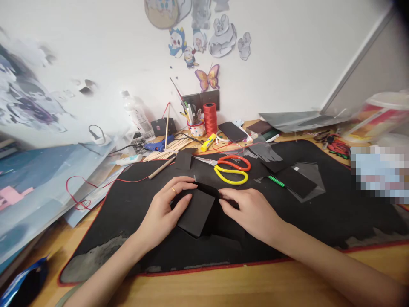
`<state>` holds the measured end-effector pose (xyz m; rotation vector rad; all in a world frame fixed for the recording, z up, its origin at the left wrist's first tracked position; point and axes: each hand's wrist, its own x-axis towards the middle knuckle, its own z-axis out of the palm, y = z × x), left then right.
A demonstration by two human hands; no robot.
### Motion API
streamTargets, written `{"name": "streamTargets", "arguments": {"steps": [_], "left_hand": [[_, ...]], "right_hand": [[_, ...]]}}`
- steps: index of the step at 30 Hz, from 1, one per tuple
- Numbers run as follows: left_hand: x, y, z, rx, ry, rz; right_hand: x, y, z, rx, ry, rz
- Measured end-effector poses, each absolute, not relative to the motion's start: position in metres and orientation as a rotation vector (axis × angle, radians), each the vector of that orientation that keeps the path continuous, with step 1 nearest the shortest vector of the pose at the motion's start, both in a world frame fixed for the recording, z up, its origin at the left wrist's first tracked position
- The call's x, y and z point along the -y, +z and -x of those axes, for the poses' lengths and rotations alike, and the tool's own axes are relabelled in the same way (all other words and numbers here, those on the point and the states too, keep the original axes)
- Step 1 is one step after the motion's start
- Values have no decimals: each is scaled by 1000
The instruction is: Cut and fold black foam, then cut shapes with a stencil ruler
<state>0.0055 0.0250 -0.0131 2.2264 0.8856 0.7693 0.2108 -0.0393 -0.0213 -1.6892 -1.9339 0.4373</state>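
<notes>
My left hand (169,205), with a ring on one finger, holds the left side of a folded black paper piece (197,213) between thumb and fingers. On the far right side my right hand (254,209) pinches the paper's raised edge. The piece looks box-like, with a flat top panel and an upright flap behind it. Its lower outline blends into the black mat (128,213). Just beyond lie scissors (216,163) with one red and one yellow handle, pointing left. A small black paper square (184,160) rests beside their tips.
Right of the scissors are a green-handled tool (276,181) and black paper (300,179) on clear film. Along the back stand a red thread spool (210,119) and pen cup (196,128), near a yellow glue stick (208,143), phone (232,131), blue glue gun (159,145) and wooden sticks (164,152).
</notes>
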Motion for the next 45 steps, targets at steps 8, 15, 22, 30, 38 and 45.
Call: {"name": "streamTargets", "arguments": {"steps": [8, 15, 22, 30, 38, 45], "left_hand": [[-25, -14, -8, -949, 785, -2235], [-20, -18, -12, -1029, 796, -2023], [-21, -25, -14, -951, 864, -1784], [-20, -28, -14, -906, 826, -1484], [-19, -20, -18, -863, 841, -1182], [-17, -15, -18, -857, 834, -1010]], "right_hand": [[41, -23, -210, 1933, 418, 1683], [43, -23, -207, 1929, 330, 1662], [37, -22, -200, 1839, 328, 1548], [30, -28, -189, 1742, 375, 1553], [31, -27, -186, 1639, 553, 1584], [30, -23, -186, 1623, 632, 1592]]}}
